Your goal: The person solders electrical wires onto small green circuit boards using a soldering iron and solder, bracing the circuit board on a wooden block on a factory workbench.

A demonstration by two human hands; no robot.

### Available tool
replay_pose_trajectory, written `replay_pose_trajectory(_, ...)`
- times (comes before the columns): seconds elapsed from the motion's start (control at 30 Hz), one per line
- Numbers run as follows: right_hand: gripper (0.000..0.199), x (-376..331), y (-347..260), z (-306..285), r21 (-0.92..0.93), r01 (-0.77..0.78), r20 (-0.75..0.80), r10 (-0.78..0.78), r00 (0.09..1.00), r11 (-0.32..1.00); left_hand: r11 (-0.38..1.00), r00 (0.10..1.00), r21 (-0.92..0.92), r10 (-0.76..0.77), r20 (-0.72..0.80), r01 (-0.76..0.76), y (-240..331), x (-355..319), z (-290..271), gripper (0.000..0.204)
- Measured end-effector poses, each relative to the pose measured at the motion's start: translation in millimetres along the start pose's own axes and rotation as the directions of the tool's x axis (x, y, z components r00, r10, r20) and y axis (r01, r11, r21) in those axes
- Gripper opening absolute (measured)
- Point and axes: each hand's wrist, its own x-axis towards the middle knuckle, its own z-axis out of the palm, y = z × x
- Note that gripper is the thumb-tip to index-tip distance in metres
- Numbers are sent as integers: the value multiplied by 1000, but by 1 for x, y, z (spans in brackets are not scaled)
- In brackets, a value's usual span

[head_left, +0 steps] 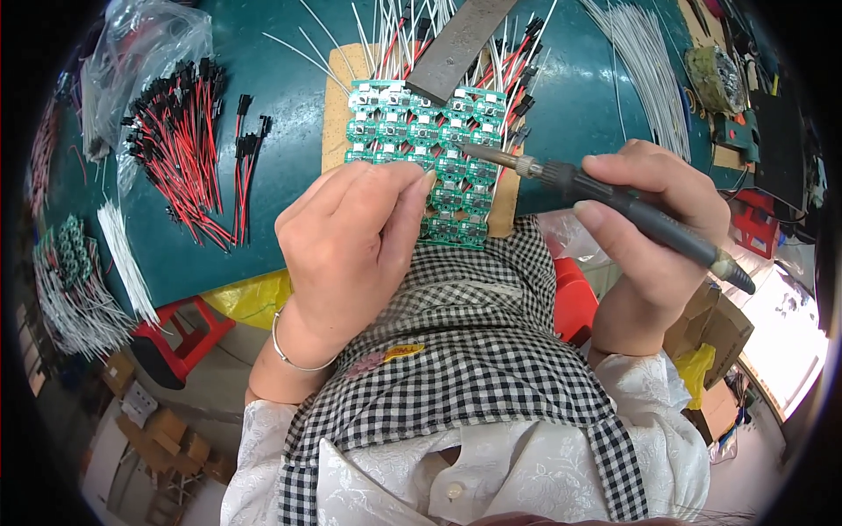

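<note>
A panel of small green circuit boards [423,130] lies on a tan board [336,114] at the table's near edge. In my right hand [653,223] is a black-handled soldering iron [605,188], its metal tip reaching over the panel's right half. My left hand [346,232] is closed in a pinch over the panel's near left part; whatever its fingertips hold is hidden. A flat dark metal bar [458,53] rests across the panel's far edge. White and red wires with black connectors [524,66] stick out beyond that edge.
On the green table [272,53], a heap of red-and-black connector leads [184,140] lies left, near a clear plastic bag [158,35]. White wires [645,70] are bundled at far right, beside a soldering stand [735,131]. Red stools [189,337] stand below the table.
</note>
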Motion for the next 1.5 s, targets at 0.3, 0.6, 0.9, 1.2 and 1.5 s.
replay_pose_trajectory(0.3,34,-2,1,12,-63,77,30,-75,997,995,1000,1000,7,-7,-6,7,-5,-1,4,12)
replay_pose_trajectory(0.6,35,-1,-2,2,-67,50,29,-49,998,996,996,996,4,-84,5,84,2,-4,-4,16)
replay_pose_trajectory(0.9,29,6,8,-8,80,69,-13,-68,998,994,999,999,-35,19,37,-18,4,1,1,15)
replay_pose_trajectory(1.2,37,6,1,0,29,-52,-17,53,998,998,999,997,-2,54,53,-54,2,2,5,15)
replay_pose_trajectory(1.5,37,10,2,-4,10,-12,27,12,1000,1000,999,998,-17,37,60,-36,2,1,7,15)
